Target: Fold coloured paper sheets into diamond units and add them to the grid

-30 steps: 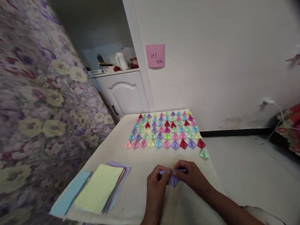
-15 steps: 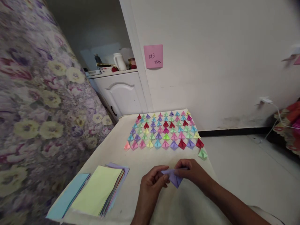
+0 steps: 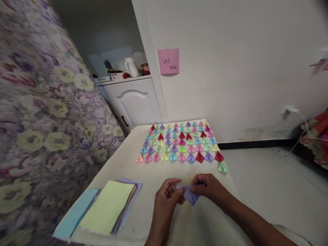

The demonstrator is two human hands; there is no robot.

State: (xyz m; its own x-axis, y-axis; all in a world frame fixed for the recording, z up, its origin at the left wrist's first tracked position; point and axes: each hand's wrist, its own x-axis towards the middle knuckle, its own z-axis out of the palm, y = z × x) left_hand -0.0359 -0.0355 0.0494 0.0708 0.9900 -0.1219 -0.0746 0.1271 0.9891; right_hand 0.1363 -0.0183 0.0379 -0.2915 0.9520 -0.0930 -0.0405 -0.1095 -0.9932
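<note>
Both hands pinch one small folded purple paper (image 3: 189,194) just above the cream-covered table (image 3: 148,171). My left hand (image 3: 167,194) grips its left end with thumb and fingers closed. My right hand (image 3: 208,187) holds the right end, fingers curled over it. Beyond them lie several rows of small folded paper pieces (image 3: 180,143) in red, pink, green, blue, purple and yellow. A single green folded piece (image 3: 222,167) sits apart at the right end of the rows.
A stack of coloured paper sheets (image 3: 109,206), yellow-green on top, lies at the table's near left beside a blue sheet (image 3: 77,213). A floral fabric (image 3: 38,112) rises on the left. A pink note (image 3: 168,61) hangs on the wall; a white cabinet (image 3: 130,99) stands behind.
My left hand has shifted a little left and down along the purple paper, whose shape has flattened slightly. My right hand has hardly moved.
</note>
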